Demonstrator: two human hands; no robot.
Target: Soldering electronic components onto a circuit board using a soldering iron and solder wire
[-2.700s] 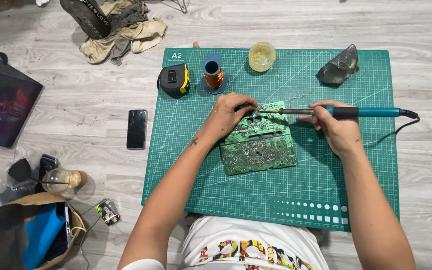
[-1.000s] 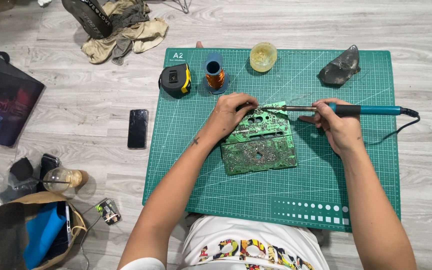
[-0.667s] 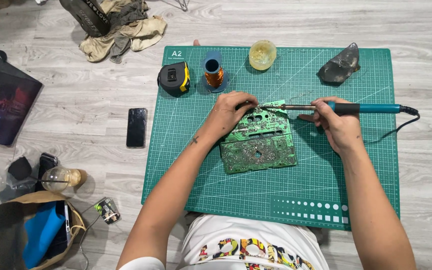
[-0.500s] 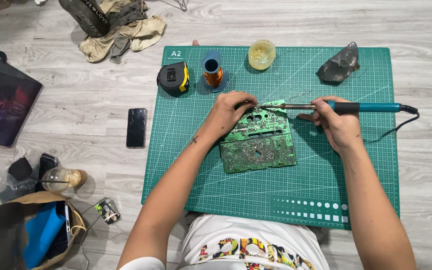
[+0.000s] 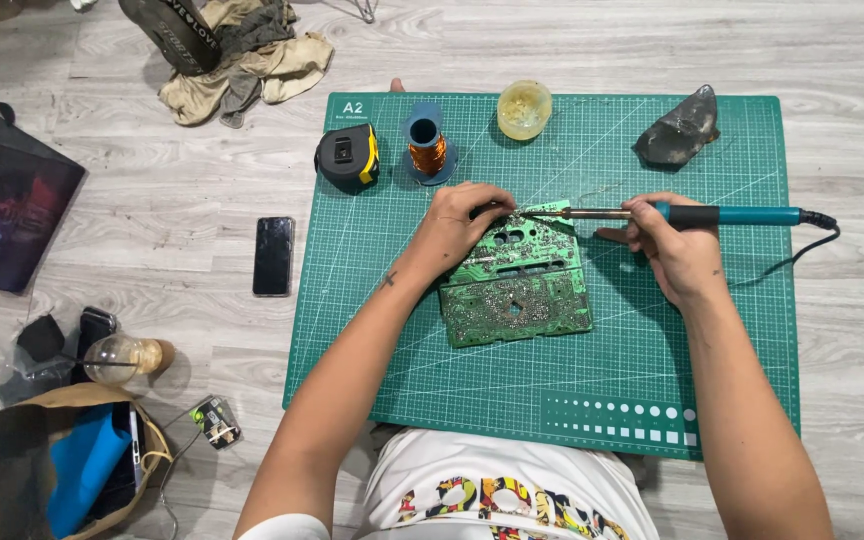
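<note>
Now | right hand (image 5: 677,250) grips soldering iron (image 5: 712,214), lying crosswise, tip pointing left | left hand (image 5: 462,225) pinches circuit board (image 5: 522,290)

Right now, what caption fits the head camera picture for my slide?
Right hand brings a soldering iron to a green circuit board steadied by the left hand on a cutting mat.

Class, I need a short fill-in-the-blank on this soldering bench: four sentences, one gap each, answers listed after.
1. The right hand holds a soldering iron with a ____ handle.
2. The left hand presses on the green ____.
3. The work lies on a green cutting ____.
4. Left of the copper wire spool sits a black and yellow tape ____.

Missing words: teal; circuit board; mat; measure.
</note>
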